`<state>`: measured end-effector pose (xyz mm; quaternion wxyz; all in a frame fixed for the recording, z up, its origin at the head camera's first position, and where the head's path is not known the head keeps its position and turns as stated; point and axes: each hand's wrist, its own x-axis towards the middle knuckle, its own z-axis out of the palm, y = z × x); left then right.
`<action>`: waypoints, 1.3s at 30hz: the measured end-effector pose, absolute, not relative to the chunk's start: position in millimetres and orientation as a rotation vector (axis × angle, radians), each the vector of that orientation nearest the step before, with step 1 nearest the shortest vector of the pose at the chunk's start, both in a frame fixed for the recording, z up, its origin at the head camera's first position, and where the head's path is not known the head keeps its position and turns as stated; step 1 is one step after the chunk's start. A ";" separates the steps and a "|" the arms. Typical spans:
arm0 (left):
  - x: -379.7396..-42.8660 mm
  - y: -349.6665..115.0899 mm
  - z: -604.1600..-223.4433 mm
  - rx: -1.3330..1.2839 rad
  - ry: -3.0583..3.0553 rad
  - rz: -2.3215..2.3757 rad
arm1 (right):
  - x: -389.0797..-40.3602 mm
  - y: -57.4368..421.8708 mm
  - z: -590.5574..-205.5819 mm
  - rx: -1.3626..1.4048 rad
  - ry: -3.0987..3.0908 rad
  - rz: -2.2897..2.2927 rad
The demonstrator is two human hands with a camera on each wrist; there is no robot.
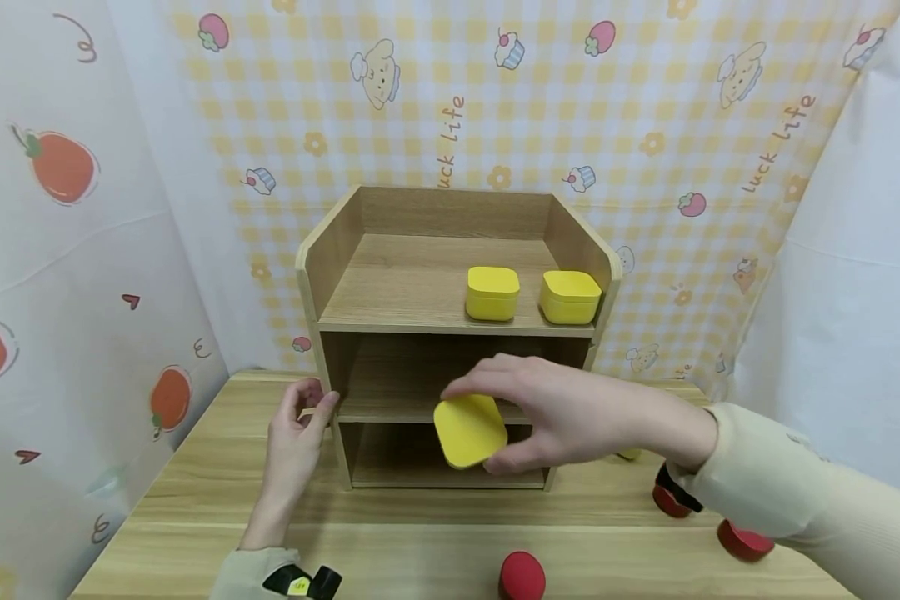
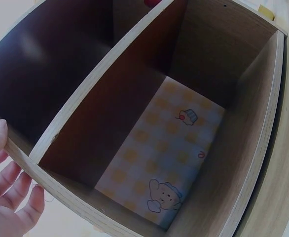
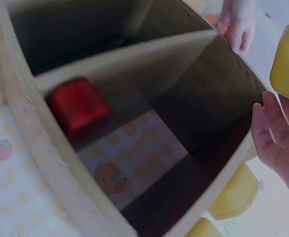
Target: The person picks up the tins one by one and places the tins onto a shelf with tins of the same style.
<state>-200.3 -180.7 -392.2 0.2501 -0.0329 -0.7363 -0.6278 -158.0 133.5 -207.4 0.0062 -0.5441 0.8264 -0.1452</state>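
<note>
Right hand point(image 1: 547, 412) has a yellow rounded-square box point(image 1: 470, 431) in front of the wooden shelf unit point(image 1: 420, 267), held off the table, level with the unit's lower two compartments. Thumb at one corner, fingers on the opposite edge; gap is one box wide, box tilted with a flat face toward the head camera. Left hand point(image 1: 292, 442) is at the unit's left side panel, near middle-board height: thumb on the front edge, fingers bent along the outer face, narrow spacing, panel between. Two more yellow boxes, a left one point(image 1: 492, 293) and a right one point(image 1: 570, 297), sit upright on the unit's top board, right half, near its front edge, apart from each other; the right one is just beside the right side panel. A red block point(image 3: 80, 111) is in the unit's middle compartment, right end; blurred. On the table point(image 1: 390, 542): a red cylinder point(image 1: 522, 577) in front of the unit, two red pieces point(image 1: 747, 542) out front-right of it, one partly behind the right wrist strap. Checked cloth point(image 1: 420, 125) hangs behind the unit.
</note>
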 end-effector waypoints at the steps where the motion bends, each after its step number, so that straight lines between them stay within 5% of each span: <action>1: -199.4 -180.1 -390.7 -0.083 -2.009 -1.714 | -160.0 131.0 -203.7 -1.711 2.584 -0.458; 19: -180.5 -170.1 -365.1 -0.072 -2.024 -1.730 | -201.2 87.3 -146.2 -1.502 2.644 -0.611; 39: -180.8 -169.8 -364.4 -0.057 -2.043 -1.714 | -260.3 66.9 -125.2 -1.209 2.737 -0.499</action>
